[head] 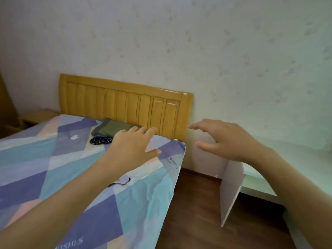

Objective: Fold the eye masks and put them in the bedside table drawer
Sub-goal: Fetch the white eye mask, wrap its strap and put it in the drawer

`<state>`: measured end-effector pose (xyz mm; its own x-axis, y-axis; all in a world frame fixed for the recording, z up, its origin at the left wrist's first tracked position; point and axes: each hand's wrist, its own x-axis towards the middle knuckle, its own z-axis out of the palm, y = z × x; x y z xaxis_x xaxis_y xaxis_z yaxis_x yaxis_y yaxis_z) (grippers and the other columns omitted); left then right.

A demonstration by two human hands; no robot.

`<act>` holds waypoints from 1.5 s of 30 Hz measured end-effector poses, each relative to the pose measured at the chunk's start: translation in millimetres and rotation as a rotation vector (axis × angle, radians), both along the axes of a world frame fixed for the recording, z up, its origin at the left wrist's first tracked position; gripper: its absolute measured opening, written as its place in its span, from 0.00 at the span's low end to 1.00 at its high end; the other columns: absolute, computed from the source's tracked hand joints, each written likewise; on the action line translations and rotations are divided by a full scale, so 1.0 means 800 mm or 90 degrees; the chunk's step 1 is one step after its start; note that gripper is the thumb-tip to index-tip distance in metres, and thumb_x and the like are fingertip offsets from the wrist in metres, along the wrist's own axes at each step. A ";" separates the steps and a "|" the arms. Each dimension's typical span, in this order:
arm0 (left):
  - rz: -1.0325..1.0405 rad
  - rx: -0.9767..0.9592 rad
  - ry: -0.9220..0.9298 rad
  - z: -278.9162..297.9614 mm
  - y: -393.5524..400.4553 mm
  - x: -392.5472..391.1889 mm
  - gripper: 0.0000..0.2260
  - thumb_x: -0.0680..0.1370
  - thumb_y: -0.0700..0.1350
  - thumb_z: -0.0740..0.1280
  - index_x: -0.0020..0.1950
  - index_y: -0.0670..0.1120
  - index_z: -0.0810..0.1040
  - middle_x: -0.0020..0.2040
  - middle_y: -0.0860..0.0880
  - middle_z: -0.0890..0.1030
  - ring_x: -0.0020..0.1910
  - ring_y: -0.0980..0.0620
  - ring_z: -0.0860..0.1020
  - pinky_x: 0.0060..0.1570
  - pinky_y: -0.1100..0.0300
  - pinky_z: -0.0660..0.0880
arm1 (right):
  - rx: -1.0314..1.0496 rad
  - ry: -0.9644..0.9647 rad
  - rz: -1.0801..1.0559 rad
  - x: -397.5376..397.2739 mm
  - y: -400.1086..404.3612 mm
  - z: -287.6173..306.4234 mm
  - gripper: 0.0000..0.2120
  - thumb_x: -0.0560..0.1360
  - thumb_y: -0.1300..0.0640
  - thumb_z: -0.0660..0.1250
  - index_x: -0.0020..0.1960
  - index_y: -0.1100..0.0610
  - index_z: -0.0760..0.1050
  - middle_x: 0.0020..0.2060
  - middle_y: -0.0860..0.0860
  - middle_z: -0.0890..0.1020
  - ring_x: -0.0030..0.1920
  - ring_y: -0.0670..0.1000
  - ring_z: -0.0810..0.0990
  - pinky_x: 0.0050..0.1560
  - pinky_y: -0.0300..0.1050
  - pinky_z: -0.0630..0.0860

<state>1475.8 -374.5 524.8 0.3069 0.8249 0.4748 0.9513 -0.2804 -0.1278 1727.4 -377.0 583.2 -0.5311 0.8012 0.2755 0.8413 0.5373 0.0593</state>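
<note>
Olive-grey eye mask [115, 127] sat atop dark checked one [100, 140] by headboard [125, 103]; left hand [133, 146] and right hand [224, 139] hovered, fingers spread, gripping nothing

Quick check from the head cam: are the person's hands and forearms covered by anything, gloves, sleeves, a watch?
Nothing visible. The left hand and right hand are bare, no gloves, rings or watch, and both forearms are uncovered to the frame edge, so no sleeve shows.

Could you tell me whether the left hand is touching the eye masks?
Cannot tell: in the head view the left hand overlaps the eye masks, hiding any contact.
</note>
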 end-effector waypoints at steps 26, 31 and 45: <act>0.570 -0.444 -0.185 -0.347 0.391 -0.235 0.27 0.77 0.62 0.58 0.73 0.50 0.62 0.67 0.48 0.74 0.64 0.46 0.71 0.53 0.52 0.70 | -0.353 -0.245 0.482 -0.371 0.629 -0.347 0.22 0.77 0.46 0.60 0.70 0.44 0.64 0.68 0.43 0.71 0.66 0.50 0.72 0.57 0.47 0.70; 0.577 -0.464 -0.237 -0.460 0.431 -0.256 0.26 0.78 0.57 0.60 0.73 0.50 0.62 0.66 0.49 0.74 0.63 0.46 0.72 0.52 0.53 0.69 | -0.439 -0.286 0.502 -0.424 0.681 -0.461 0.21 0.76 0.47 0.61 0.68 0.44 0.65 0.65 0.44 0.74 0.64 0.50 0.73 0.60 0.51 0.72; 0.497 -0.365 -0.282 -0.729 0.503 -0.285 0.15 0.66 0.35 0.70 0.50 0.49 0.81 0.43 0.49 0.82 0.38 0.42 0.80 0.30 0.59 0.66 | -0.536 -0.309 0.454 -0.497 0.737 -0.742 0.24 0.75 0.51 0.63 0.70 0.43 0.63 0.66 0.47 0.74 0.63 0.54 0.73 0.54 0.47 0.69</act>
